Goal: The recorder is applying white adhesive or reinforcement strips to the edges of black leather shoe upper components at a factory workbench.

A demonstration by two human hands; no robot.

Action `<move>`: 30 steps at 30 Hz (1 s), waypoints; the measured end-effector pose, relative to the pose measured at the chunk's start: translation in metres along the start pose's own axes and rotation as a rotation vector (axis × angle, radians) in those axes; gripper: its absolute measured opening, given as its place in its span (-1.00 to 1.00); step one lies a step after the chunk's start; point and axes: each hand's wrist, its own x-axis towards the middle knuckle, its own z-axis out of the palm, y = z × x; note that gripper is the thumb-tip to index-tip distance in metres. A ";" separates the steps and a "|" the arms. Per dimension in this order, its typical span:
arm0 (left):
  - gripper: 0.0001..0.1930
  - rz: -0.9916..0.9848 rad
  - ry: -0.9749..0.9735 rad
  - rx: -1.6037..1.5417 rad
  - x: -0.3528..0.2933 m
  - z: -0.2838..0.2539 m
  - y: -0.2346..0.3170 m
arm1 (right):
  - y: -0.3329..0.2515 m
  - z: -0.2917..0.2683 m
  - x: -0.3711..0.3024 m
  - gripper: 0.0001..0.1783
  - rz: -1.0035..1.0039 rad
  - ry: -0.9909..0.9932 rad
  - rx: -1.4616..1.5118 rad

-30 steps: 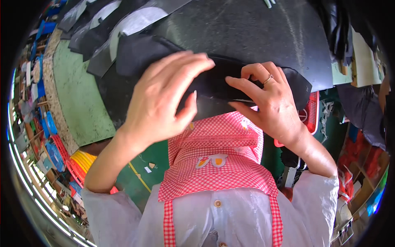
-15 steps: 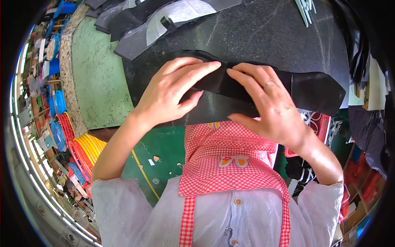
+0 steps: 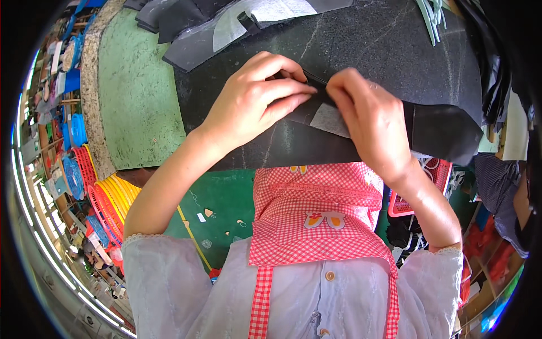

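A long black sheet piece (image 3: 443, 131), leather-like with an angled right end, lies across the dark work surface in front of me. My left hand (image 3: 257, 99) pinches its upper edge near the middle, thumb and fingers pressed together. Close beside it, my right hand (image 3: 370, 116) is closed on the same piece, its fingers curled and slightly blurred. Between the hands a grey patch (image 3: 332, 120) shows on the piece. The fingertips hide part of the edge being gripped.
Stacked black and grey cut pieces (image 3: 214, 34) lie at the far left. Pale green strips (image 3: 432, 20) rest at the far right, near hanging black strips (image 3: 497, 62). Red baskets (image 3: 402, 204) stand below the table's right edge. Yellow and red baskets (image 3: 113, 203) are stacked at the left.
My flatter fingers have curled into pinching grips on the black piece. Its middle has been lifted or turned, exposing the grey patch. The view has shifted slightly.
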 end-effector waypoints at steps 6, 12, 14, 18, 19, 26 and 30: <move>-0.69 0.273 -0.086 0.080 -0.028 -0.013 -0.013 | -0.006 -0.043 -0.028 -0.73 0.004 -0.237 0.029; -0.49 0.120 0.013 0.279 -0.027 0.027 0.023 | 0.010 -0.044 -0.028 -0.51 -0.089 -0.348 0.082; -0.49 0.094 0.064 0.302 -0.025 0.036 0.028 | 0.008 -0.052 -0.026 -0.49 -0.096 -0.290 0.050; -0.55 0.143 0.136 0.200 -0.014 0.039 0.028 | 0.026 -0.069 -0.036 -0.58 -0.178 -0.204 -0.151; -0.55 0.154 0.142 0.196 -0.011 0.041 0.027 | 0.030 -0.068 -0.039 -0.64 -0.202 -0.180 -0.122; -0.69 0.258 0.153 0.098 0.013 -0.009 0.021 | 0.047 -0.099 -0.040 -0.72 -0.041 0.003 -0.185; -0.70 0.077 0.483 0.030 0.031 -0.051 0.002 | 0.086 -0.153 -0.041 -0.79 0.321 0.190 -0.190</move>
